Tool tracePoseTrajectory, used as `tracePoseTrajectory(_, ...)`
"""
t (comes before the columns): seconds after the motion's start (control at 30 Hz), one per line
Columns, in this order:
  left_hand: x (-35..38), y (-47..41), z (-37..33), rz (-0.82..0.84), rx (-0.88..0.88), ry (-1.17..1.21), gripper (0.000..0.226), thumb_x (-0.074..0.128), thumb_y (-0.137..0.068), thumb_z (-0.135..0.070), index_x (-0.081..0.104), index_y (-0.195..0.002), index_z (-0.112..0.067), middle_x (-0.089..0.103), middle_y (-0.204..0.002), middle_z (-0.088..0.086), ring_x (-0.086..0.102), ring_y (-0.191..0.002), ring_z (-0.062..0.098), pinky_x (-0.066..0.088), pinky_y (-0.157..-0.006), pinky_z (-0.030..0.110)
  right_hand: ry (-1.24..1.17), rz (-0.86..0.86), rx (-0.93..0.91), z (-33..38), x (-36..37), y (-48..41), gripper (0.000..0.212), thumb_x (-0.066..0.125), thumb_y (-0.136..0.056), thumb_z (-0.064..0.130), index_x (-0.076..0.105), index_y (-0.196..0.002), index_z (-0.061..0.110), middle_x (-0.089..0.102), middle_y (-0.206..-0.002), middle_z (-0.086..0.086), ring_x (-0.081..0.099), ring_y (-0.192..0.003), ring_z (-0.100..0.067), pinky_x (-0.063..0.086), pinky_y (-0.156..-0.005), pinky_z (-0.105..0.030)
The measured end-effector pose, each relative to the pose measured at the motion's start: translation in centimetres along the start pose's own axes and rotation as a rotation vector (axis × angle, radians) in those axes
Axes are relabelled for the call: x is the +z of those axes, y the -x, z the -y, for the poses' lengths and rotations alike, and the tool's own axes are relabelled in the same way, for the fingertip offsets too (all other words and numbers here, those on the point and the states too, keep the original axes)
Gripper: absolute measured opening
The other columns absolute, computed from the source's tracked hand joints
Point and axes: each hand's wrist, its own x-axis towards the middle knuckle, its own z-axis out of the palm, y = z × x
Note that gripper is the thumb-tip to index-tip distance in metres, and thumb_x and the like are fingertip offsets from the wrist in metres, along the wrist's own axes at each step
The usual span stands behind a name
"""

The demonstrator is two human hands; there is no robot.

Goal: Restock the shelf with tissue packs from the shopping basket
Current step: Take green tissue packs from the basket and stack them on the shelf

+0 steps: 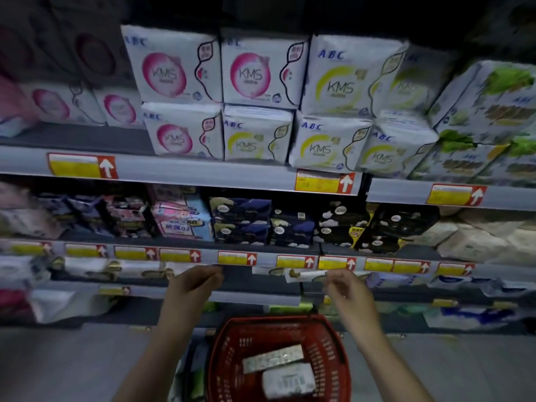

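Head view: step in hand = seating a tissue pack (304, 275) on the shelf (255, 297) under the price-label rail (236, 258). Right hand (346, 288), at 3 o'clock of the pack, pinches its right end with the fingertips (329, 277); blur hides the exact grip. Left hand (194, 284) sits at 9 o'clock of the pack, well apart, fingers loosely bent toward the shelf front, nothing visible in it. Pack is at the shelf mouth, over a dark gap in the row; can't tell whether it rests on the board or hangs from the hand. Long axis runs roughly 9-to-3 along the shelf front, left end dipped slightly, with a brown print mark near that end. Which face points out is too smeared to read. To do it well, my call: level the pack, set the long axis parallel to the lip to match the white packs (87, 269) at 9 o'clock on the same tier, slide it back toward 12 under the rail, with the left hand steadying the free end so it doesn't twist or slip off the lip. Shopping basket (278, 319) at 6 o'clock holds two more packs (272, 358) lying flat, so restock isn't finished.
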Motion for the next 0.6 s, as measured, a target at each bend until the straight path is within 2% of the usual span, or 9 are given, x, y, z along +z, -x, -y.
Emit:
tracePoseTrajectory(0.13,0.6,-1.8,4.0,0.01,-0.068,-0.024,0.008,0.063,-0.089,-0.006,0.071,-0.089,-0.003,0.07,-0.094,0.011,0.064,-0.092,0.026,0.048,-0.082,0.042,0.037,0.059,0.061,-3.9,2.5,-0.1,0.021,0.058,-0.091,0.006,0.058,-0.086,0.026,0.062,-0.086,0.011,0.058,-0.081,-0.002,0.042,-0.066,-0.01)
tracePoseTrajectory(0.2,0.9,-2.9,5.5,0.0,-0.089,-0.04,0.009,0.064,-0.087,-0.004,0.071,-0.084,-0.008,0.07,-0.092,0.007,0.064,-0.091,0.024,0.049,-0.086,0.043,0.059,0.096,0.089,-5.9,3.4,-0.1,0.015,0.057,-0.092,0.007,0.06,-0.088,0.021,0.062,-0.086,0.009,0.057,-0.08,-0.003,0.042,-0.067,-0.01)
tracePoseTrajectory(0.3,1.4,-4.1,8.3,-0.005,-0.118,-0.045,0.012,0.065,-0.087,-0.003,0.071,-0.081,-0.011,0.071,-0.09,0.006,0.065,-0.09,0.024,0.05,-0.089,0.045,0.102,0.128,0.139,-9.2,4.7,-0.2,0.013,0.056,-0.092,0.008,0.061,-0.087,0.019,0.065,-0.086,0.004,0.061,-0.083,-0.012,0.043,-0.068,-0.017)
tracePoseTrajectory(0.43,1.7,-4.9,13.0,-0.014,-0.185,-0.073,0.015,0.063,-0.088,-0.006,0.07,-0.079,-0.016,0.069,-0.087,0.003,0.064,-0.089,0.027,0.049,-0.086,0.044,0.19,0.156,0.215,-13.6,6.4,-0.8,0.008,0.058,-0.092,0.013,0.061,-0.091,0.021,0.065,-0.087,-0.001,0.062,-0.085,-0.017,0.044,-0.074,-0.029)
tracePoseTrajectory(0.53,1.9,-5.3,16.3,0.0,-0.209,-0.117,0.02,0.068,-0.084,-0.008,0.074,-0.069,-0.02,0.073,-0.079,0.009,0.067,-0.085,0.033,0.052,-0.083,0.049,0.21,0.115,0.23,-16.2,7.3,-0.8,0.017,0.06,-0.089,0.008,0.059,-0.084,0.024,0.064,-0.082,0.005,0.061,-0.079,-0.013,0.044,-0.075,-0.025)
tracePoseTrajectory(0.6,2.6,-5.5,17.9,0.009,-0.228,-0.149,0.029,0.068,-0.082,-0.004,0.074,-0.061,-0.024,0.072,-0.066,-0.002,0.067,-0.074,0.023,0.051,-0.07,0.036,0.21,0.122,0.255,-17.6,7.8,-1.1,0.023,0.059,-0.089,0.007,0.058,-0.081,0.028,0.062,-0.08,0.009,0.061,-0.078,-0.01,0.043,-0.075,-0.022)
